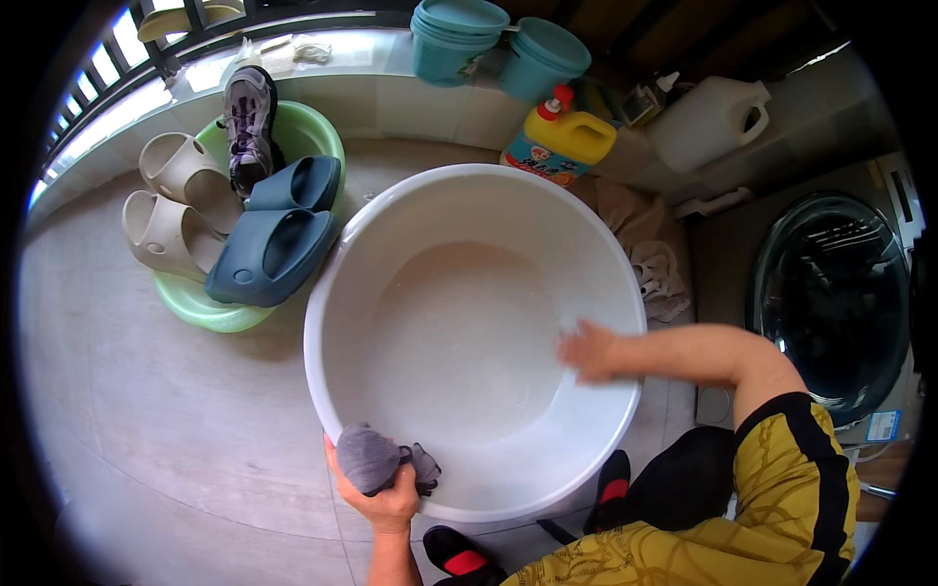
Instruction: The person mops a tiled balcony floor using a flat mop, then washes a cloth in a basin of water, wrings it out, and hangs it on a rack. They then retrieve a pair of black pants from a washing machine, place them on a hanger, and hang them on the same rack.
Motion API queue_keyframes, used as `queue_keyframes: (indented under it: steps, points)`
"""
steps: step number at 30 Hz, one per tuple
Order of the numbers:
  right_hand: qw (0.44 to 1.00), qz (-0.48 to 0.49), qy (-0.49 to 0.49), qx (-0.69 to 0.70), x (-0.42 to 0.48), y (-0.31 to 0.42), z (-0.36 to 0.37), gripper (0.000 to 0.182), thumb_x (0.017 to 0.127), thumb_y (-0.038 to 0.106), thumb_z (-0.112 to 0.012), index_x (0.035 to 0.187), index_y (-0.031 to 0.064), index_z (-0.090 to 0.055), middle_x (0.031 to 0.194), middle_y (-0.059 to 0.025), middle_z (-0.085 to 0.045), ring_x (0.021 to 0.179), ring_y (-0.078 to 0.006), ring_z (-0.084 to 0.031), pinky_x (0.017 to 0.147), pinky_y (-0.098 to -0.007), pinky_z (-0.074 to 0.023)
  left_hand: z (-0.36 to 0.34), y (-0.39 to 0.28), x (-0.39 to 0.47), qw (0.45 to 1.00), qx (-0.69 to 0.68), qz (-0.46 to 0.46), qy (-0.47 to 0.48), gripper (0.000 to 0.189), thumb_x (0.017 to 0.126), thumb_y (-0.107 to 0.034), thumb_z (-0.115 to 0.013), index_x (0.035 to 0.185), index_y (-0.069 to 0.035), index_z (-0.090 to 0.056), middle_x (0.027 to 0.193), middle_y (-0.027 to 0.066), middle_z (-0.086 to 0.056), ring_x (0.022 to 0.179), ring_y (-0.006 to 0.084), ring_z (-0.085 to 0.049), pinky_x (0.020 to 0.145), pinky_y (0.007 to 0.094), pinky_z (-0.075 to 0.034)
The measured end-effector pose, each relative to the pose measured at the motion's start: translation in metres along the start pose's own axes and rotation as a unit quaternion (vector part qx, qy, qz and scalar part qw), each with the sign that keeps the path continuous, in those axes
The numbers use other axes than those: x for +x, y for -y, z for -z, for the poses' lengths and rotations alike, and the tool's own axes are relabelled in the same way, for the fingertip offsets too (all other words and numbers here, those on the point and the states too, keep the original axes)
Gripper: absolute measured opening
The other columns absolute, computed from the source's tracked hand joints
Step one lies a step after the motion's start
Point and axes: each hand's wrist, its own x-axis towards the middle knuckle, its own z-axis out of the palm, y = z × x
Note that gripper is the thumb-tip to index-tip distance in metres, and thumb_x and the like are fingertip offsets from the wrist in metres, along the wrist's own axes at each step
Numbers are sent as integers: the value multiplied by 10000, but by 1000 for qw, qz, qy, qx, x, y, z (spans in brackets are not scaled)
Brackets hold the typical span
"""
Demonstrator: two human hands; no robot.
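A large white plastic basin (314, 344) stands on the floor before me. What looks like shallow, cloudy water covers its bottom. At the near left rim, my left hand (385, 505) grips a grey cloth garment (366, 455) that has a rounded, cup-like part and black edging. Part of the garment hangs over the inside of the rim. My right hand (590, 351) is blurred above the basin's right inner side, fingers spread and nothing visible in it. The blur hides whether it touches the wall or water.
A green tub (330, 132) at left holds beige slides (165, 234), blue slides (271, 249) and a sneaker (249, 124). Behind the basin are a yellow detergent jug (568, 139), teal buckets (454, 44) and a whitish jug (707, 121). A front-loading washer (828, 308) stands at right.
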Motion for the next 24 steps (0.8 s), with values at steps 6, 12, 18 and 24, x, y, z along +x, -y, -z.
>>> queue_keyframes:
  steps: [6, 12, 18, 24]
  points:
    - [927, 268, -246, 95, 77, 118, 37, 553, 826, 371, -420, 1318, 201, -233, 1383, -27, -198, 1284, -237, -140, 1008, -519, -93, -3, -3, 3, 1000, 12, 0, -1, 173, 503, -4, -500, 663, 9, -564, 686, 82, -553, 783, 276, -491, 935, 382, -291]
    - [903, 14, -404, 144, 99, 36, 119, 815, 640, 478, -632, 1316, 267, -229, 1381, -33, -194, 1280, -237, -135, 949, -587, -140, 1, -3, 0, 998, 27, -30, 46, 174, 538, 0, -509, 706, 15, -555, 708, 81, -553, 756, 249, -501, 874, 363, -314]
    - [970, -77, -207, 99, 40, 34, 32, 871, 612, 377, -693, 1323, 220, -216, 1406, -89, -30, 1268, -385, -55, 853, -643, -249, 1, 6, 1, 997, 60, -46, 6, 176, 506, -31, -525, 674, 6, -564, 704, 84, -554, 802, 318, -479, 962, 426, -253]
    - [838, 215, -501, -27, 119, 131, 27, 632, 698, 350, -594, 1263, 227, -339, 1378, -19, -213, 1278, -227, -163, 956, -577, -164, 1, 8, 1, 999, 25, -30, 12, 201, 518, -26, -545, 714, 13, -561, 711, 88, -565, 813, 302, -497, 953, 415, -266]
